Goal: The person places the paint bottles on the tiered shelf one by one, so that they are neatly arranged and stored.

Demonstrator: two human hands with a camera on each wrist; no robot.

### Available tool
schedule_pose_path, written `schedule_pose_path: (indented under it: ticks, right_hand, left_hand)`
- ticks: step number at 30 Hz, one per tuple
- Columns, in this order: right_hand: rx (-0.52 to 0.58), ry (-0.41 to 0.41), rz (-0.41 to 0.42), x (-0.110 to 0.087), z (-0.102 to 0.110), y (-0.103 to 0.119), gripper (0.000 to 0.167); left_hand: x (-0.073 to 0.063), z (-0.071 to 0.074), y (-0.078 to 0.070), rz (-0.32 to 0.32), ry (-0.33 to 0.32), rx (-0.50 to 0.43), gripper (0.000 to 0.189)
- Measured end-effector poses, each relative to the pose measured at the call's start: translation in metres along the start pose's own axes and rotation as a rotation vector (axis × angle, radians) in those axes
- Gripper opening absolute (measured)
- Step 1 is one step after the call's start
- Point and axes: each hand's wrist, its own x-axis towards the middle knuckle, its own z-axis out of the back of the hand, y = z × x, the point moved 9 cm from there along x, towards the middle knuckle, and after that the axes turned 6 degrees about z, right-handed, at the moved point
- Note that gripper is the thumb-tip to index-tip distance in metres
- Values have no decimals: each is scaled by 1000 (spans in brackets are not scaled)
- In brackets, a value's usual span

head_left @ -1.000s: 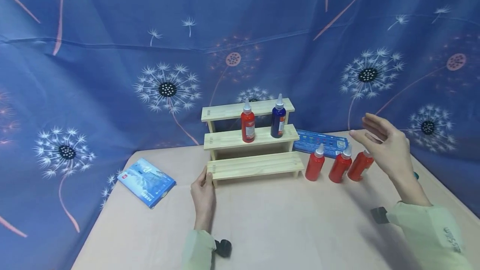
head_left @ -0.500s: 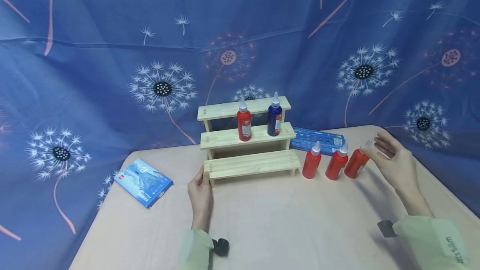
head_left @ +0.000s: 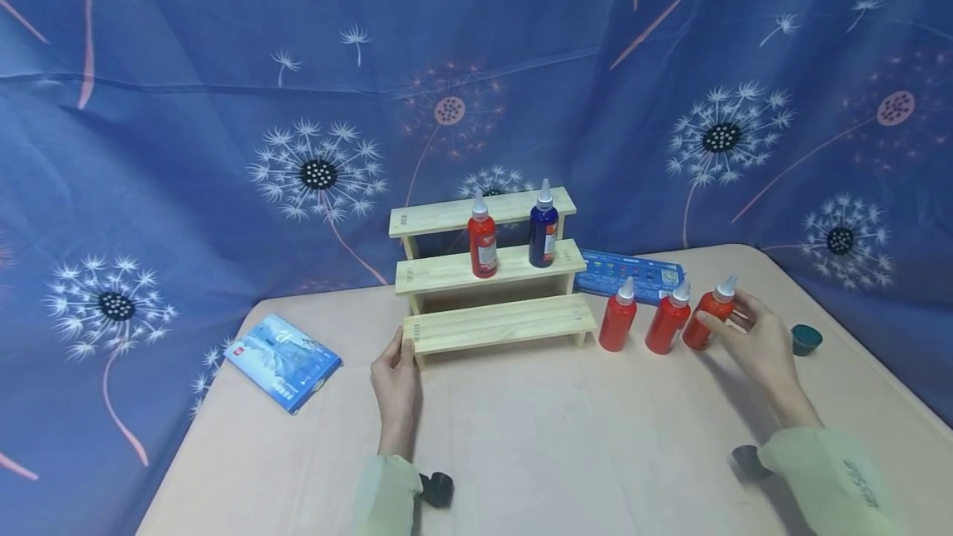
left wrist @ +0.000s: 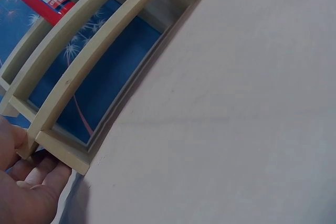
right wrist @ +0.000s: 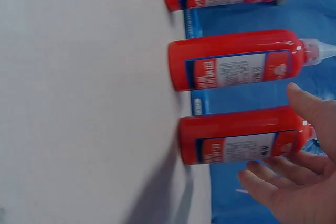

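A three-tier wooden display stand (head_left: 495,327) is held at the left end of its lowest step by my left hand (head_left: 395,387). In the left wrist view, the thumb lies against the board and the fingers (left wrist: 55,179) curl by the end leg. A red squeeze bottle (head_left: 482,246) and a dark blue squeeze bottle (head_left: 543,234) stand upright on the middle step. My right hand (head_left: 763,350) is around the rightmost red bottle (right wrist: 244,137) of three on the table, thumb on one side, fingers on the other. Firm contact does not show.
Left of that bottle stand two more red bottles (head_left: 668,327) (head_left: 617,323). Behind them lies a blue printed box (head_left: 629,275). A blue packet (head_left: 283,361) is on the table's left, and a small dark green object (head_left: 806,339) is at right. A blue dandelion curtain (head_left: 581,106) hangs behind.
My right hand has come down and leftward from above the table to the rightmost red bottle, which now stands straighter. My left hand stays on the stand. The head view has shifted slightly.
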Motion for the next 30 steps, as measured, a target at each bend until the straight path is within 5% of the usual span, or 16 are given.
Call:
schedule_pose_path:
  ticks: [22, 30]
  right_hand:
    - [36, 25, -140, -3, -7, -23, 77]
    - [-28, 52, -76, -13, -1, -8, 78]
  left_hand:
    - [-4, -2, -1, -2, 6, -25, 39]
    - [-3, 1, -1, -10, -9, -25, 39]
